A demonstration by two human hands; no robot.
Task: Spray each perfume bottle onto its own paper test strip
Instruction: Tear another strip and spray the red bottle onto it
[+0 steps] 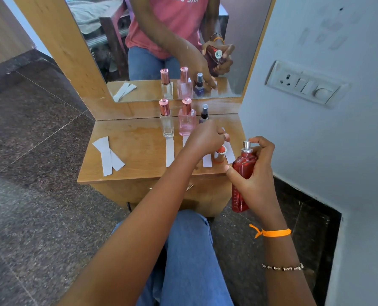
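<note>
Red bottle (pixel 243 173) is up in the right hand (pixel 256 180), cap off, forefinger resting on the silver nozzle, held just off the table's (pixel 121 138) front edge. Its red cap (pixel 220 153) stands on the table just left of that hand, btwn two strips. Left hand (pixel 205 139) is fingers curled over the strip (pixel 207 160) nearest the red cap; looks like it's pinching it, but can't tell for sure (fingertips hidden).

Progress, my guess: early or mid. Beyond the left hand stand the clear bottle (pixel 167 120) and pink bottle (pixel 187 119), both w/ caps on, and a small dark bottle (pixel 204 114) uncapped. Clear one's strip (pixel 170 151) lies in front of it; no wet marks visible, so can't say what's sprayed. Spare strips (pixel 107 155) lie well left of both hands.
</note>
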